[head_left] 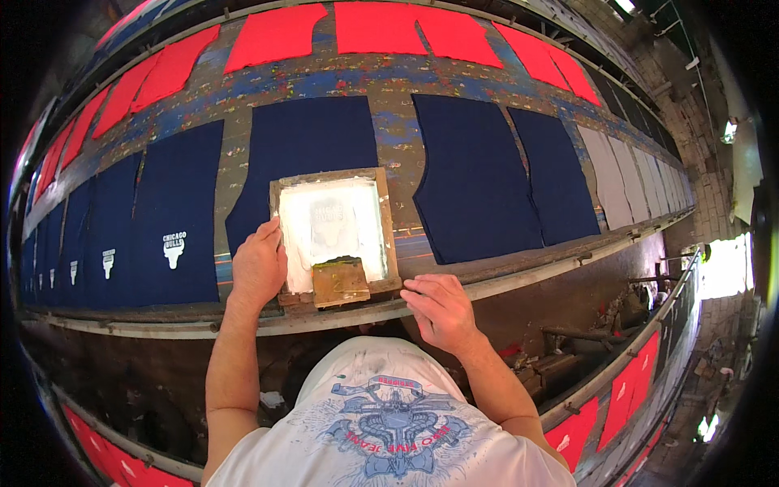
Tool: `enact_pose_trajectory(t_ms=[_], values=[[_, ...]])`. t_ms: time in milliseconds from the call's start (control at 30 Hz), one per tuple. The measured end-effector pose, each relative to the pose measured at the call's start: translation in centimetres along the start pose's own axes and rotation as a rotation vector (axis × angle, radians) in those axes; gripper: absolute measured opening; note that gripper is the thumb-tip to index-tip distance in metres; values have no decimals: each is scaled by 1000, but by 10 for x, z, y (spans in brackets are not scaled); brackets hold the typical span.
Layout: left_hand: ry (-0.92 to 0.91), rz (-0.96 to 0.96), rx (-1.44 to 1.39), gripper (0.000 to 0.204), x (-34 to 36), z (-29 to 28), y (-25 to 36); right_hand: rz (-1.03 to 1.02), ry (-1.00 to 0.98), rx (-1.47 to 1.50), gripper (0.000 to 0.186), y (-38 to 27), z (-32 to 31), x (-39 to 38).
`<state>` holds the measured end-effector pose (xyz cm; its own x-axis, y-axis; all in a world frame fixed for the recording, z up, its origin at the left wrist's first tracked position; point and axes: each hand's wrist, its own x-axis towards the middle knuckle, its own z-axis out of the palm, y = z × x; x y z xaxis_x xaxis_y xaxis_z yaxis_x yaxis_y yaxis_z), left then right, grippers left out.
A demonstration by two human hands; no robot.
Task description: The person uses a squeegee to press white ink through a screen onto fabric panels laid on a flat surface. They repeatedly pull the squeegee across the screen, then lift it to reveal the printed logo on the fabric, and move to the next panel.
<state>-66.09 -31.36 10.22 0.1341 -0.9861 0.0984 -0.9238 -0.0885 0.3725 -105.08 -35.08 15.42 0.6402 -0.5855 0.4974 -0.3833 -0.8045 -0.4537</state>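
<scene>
A wooden-framed printing screen (385, 227) lies on a navy fabric panel (312, 134) in front of me. White ink covers much of its mesh, and a lettered animal-head design shows faintly through. A wooden squeegee (341, 284) rests inside the frame at its near side. My left hand (260, 264) is closed on the left side of the frame. By the near right corner is my right hand (442, 310), its fingers loosely bent and apart, holding nothing; whether the fingertips touch the corner I cannot tell.
Navy panels (182, 195) with white prints lie to the left; unprinted navy panels (475, 178) and grey ones (604, 178) lie to the right. Red panels (381, 28) cover the far table. A metal rail (324, 325) edges my table. Behind me stands another table with red pieces (576, 430).
</scene>
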Motion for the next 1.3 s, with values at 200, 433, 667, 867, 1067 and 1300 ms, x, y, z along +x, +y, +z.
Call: enact_pose_trajectory(t_ms=[200, 433, 667, 867, 1067, 1300], values=[[27, 34, -28, 41, 0, -1, -4, 56, 28, -37, 46, 9, -9, -12], [156, 76, -2, 47, 5, -17, 30, 128, 47, -144, 45, 48, -40, -23], [285, 299, -416, 62, 10, 9, 166, 190, 44, -166, 47, 144, -89, -53], [-205, 453, -592, 87, 43, 84, 304, 224, -131, -196, 46, 240, -129, -72], [-324, 524, -466, 84, 101, 176, 371, 112, -396, -248, 53, 322, -156, -62], [-165, 509, -31, 81, 172, 221, 355, -65, -503, -288, 70, 398, -143, -16]])
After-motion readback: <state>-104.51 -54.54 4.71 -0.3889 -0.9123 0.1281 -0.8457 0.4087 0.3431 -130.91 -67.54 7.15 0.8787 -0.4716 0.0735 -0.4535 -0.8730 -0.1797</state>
